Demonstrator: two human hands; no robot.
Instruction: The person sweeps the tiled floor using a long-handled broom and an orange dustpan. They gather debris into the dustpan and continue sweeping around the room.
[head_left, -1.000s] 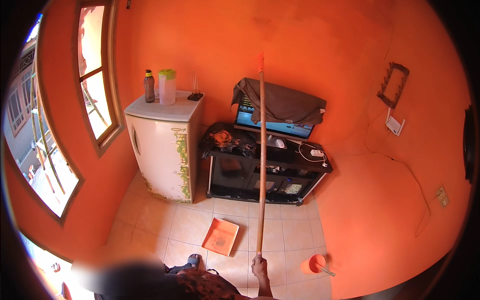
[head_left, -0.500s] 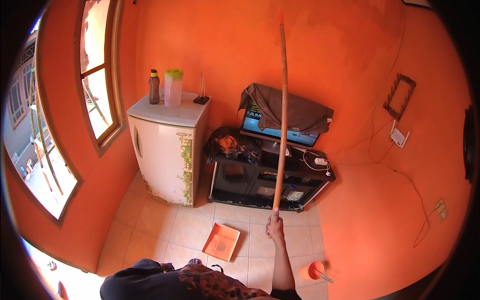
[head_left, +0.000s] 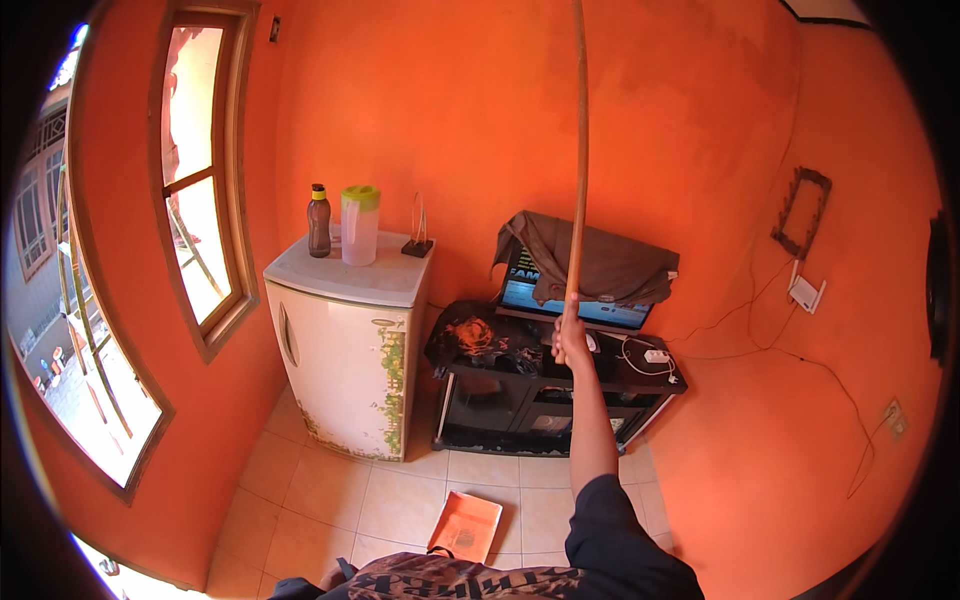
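Observation:
My right hand (head_left: 570,338) is closed round a long wooden pole (head_left: 580,160), with the arm stretched forward. The pole rises nearly upright in front of the orange wall (head_left: 420,110), and its top end lies beyond the upper edge of the view. Low at the left, by my dark clothing, a small part of my left hand (head_left: 336,576) shows; its fingers cannot be made out. A paint tray (head_left: 467,525) smeared with orange lies on the tiled floor near my body.
A small fridge (head_left: 345,370) carries a dark bottle (head_left: 319,225) and a green-lidded pitcher (head_left: 360,228). Beside it, a black cabinet (head_left: 490,405) holds a television (head_left: 580,300) partly draped with a brown cloth (head_left: 620,265). Loose cables and a white router (head_left: 806,293) hang on the right wall.
My right hand has pushed upward and forward with the pole, whose top end has left the view. My view has tilted up; the orange bucket at lower right is no longer visible.

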